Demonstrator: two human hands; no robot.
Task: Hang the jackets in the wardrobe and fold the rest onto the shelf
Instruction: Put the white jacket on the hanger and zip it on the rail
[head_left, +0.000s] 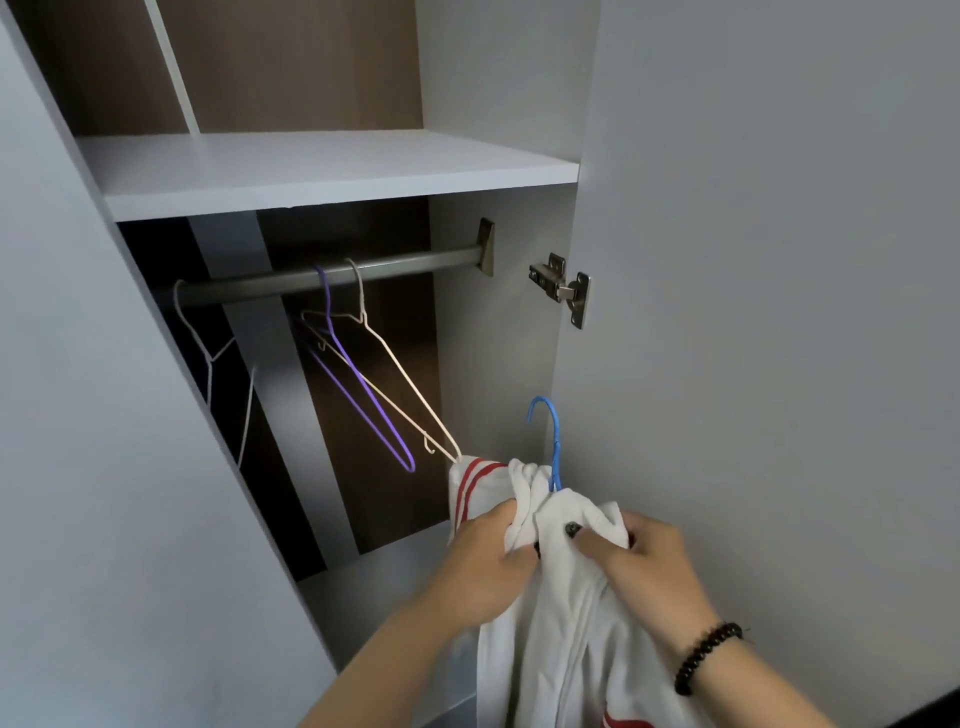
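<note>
A white jacket (561, 623) with red stripes hangs on a blue wire hanger (555, 441), whose hook sticks up above the collar. My left hand (488, 561) grips the jacket's left collar side. My right hand (644, 556) grips the right collar side, thumb pressed on the fabric. Both hands hold the jacket in front of the open wardrobe, below and right of the metal rail (332, 275). The white shelf (322, 176) lies above the rail.
On the rail hang a purple hanger (363, 395), a cream wire hanger (400, 379) whose tip touches the jacket's shoulder, and a white hanger (208, 353) at the left. The open wardrobe door (779, 260) with its hinge (563, 288) stands at the right.
</note>
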